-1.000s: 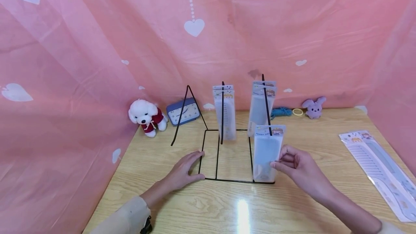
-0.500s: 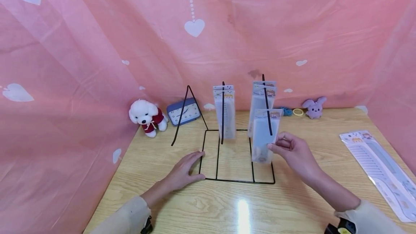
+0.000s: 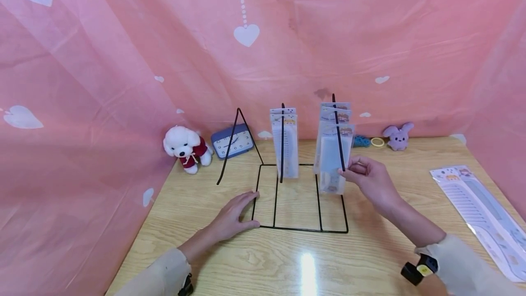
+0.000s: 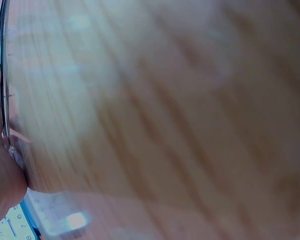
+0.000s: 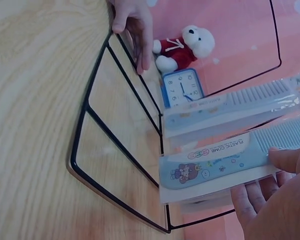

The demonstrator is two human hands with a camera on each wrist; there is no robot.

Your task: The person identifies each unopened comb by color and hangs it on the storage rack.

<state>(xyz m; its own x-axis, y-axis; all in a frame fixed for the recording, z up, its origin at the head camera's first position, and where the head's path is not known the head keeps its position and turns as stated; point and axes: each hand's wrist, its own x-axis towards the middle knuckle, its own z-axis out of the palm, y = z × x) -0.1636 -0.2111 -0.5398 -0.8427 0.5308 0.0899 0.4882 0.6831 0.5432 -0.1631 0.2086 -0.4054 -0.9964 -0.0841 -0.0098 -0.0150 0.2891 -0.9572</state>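
My right hand (image 3: 371, 182) pinches the edge of a packaged blue plastic comb (image 3: 332, 161) hanging upright at the right arm of a black wire display rack (image 3: 297, 229). In the right wrist view, thumb and fingers grip this comb's clear pack (image 5: 215, 162). Just behind it, more packaged combs (image 3: 325, 112) hang on the same arm. Further packs with combs (image 3: 290, 150) hang from the middle arm; the left arm is bare. My left hand (image 3: 230, 218) lies on the table with thumb and fingers spread, fingertips at the rack base's left side.
Two packaged combs (image 3: 478, 214) lie flat at the right. Along the back stand a white toy dog (image 3: 181, 143), a blue clock (image 3: 234, 143) and a purple bunny (image 3: 397, 136), beside a yellow ring (image 3: 377, 142) and blue cord (image 3: 361, 141). Pink cloth (image 3: 370, 35) encloses the table.
My right hand has raised the comb pack from the arm's front tip and slid it back along the arm toward the packs behind. My left hand has stayed in place.
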